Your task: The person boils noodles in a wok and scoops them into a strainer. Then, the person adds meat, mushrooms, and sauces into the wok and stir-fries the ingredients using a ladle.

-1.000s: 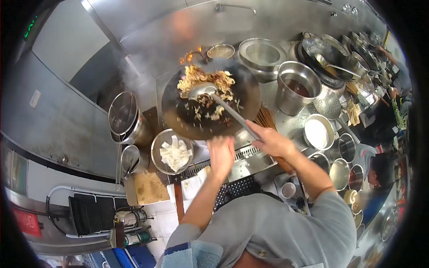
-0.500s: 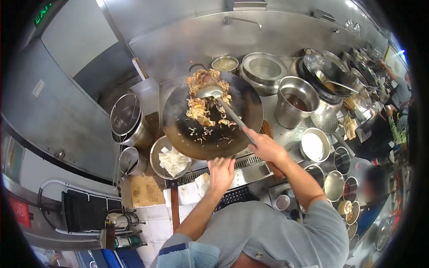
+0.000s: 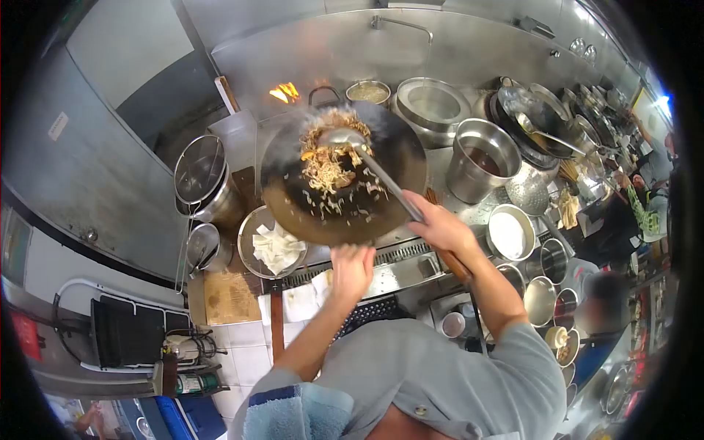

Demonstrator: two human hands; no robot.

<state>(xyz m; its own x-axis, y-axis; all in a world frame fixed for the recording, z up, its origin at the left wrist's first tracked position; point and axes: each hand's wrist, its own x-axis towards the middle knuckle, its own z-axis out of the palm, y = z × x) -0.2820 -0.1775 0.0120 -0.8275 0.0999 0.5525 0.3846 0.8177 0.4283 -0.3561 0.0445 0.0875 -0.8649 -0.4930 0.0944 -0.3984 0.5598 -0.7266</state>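
A large dark wok (image 3: pixel 293 213) sits over the stove with fried noodles (image 3: pixel 326 172) in it, steaming at the far side. My left hand (image 3: pixel 352 265) is closed at the wok's near rim; the exact grip under the fingers is hidden. My right hand (image 3: pixel 442 224) grips the handle of a metal wok ladle (image 3: pixel 381 176), whose bowl rests in the noodles. Pale scraps lie scattered over the wok's near inside wall. Just left of the wok stands a strainer (image 3: pixel 246 249) holding white sheet-like pieces (image 3: pixel 279 248).
Flames (image 3: pixel 284 93) rise behind the wok. To the right stand a tall pot (image 3: pixel 462 158) of dark liquid, a bowl of white contents (image 3: pixel 507 236) and a second wok (image 3: pixel 524 110) with a ladle. Metal pots (image 3: pixel 213 194) stand at left. Other people are at the far right.
Flames have flared up behind the wok. The noodles lie more bunched toward the middle. Both hands keep their holds; the whole view has shifted slightly.
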